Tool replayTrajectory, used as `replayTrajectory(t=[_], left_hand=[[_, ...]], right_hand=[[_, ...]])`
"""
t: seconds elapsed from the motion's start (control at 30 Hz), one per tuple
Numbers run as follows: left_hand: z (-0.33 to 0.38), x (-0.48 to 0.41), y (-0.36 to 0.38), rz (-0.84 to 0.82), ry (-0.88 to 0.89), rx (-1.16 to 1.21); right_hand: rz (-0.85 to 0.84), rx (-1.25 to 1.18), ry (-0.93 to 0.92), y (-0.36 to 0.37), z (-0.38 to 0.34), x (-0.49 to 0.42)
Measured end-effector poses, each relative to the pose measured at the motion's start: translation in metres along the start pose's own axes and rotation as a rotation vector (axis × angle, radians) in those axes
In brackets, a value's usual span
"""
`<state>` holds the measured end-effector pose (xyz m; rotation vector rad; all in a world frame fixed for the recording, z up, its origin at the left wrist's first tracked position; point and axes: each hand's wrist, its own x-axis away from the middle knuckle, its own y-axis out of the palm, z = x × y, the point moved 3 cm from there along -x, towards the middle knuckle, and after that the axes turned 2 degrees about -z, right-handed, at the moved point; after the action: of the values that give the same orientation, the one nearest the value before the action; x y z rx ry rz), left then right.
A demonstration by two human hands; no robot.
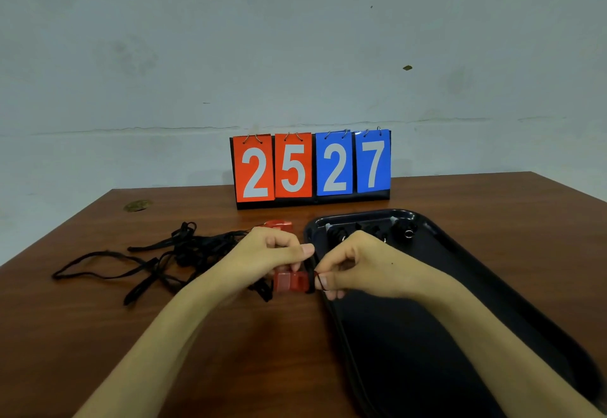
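Red translucent whistle (pixel 289 281), horizontal, black cord (pixel 310 281) at one end

We are looking at a person's two bare arms. The left forearm (pixel 184 312) and the right forearm (pixel 460 312) are showing uncovered from the wrists to the lower edge, slim and smooth. The left hand (pixel 262 253) is showing a short, plain thumbnail (pixel 308 248). The right hand (pixel 364 263) is carrying one tiny dark speck (pixel 392 263) on its back.
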<state>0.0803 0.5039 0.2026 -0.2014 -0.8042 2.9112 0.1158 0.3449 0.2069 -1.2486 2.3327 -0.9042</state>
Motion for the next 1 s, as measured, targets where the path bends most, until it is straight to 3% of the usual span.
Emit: replayTrajectory(t=[0.17,0.3,0.53,0.6,0.7,0.83,1.0], left_hand=[[0.002,0.004,0.005,-0.113,-0.078,0.306],[0.002,0.006,0.015,-0.108,-0.102,0.396],[-0.002,0.002,0.017,-0.067,-0.075,0.45],[-0.002,0.002,0.017,-0.063,-0.068,0.402],[-0.002,0.002,0.018,-0.044,-0.059,0.301],[0.0,0.0,0.016,0.048,-0.005,0.226],[0.002,0.001,0.008,0.124,0.056,0.199]], right_hand=[[0.063,-0.14,-0.079,-0.009,-0.008,0.004],[0.173,-0.238,-0.098,-0.013,-0.009,0.004],[0.575,-0.289,0.033,-0.032,0.005,0.006],[0.672,-0.218,0.096,-0.035,0.012,0.006],[0.776,0.106,0.173,-0.039,0.019,0.009],[0.684,0.45,0.201,-0.032,0.014,0.007],[0.46,0.596,0.21,-0.027,0.004,0.003]])
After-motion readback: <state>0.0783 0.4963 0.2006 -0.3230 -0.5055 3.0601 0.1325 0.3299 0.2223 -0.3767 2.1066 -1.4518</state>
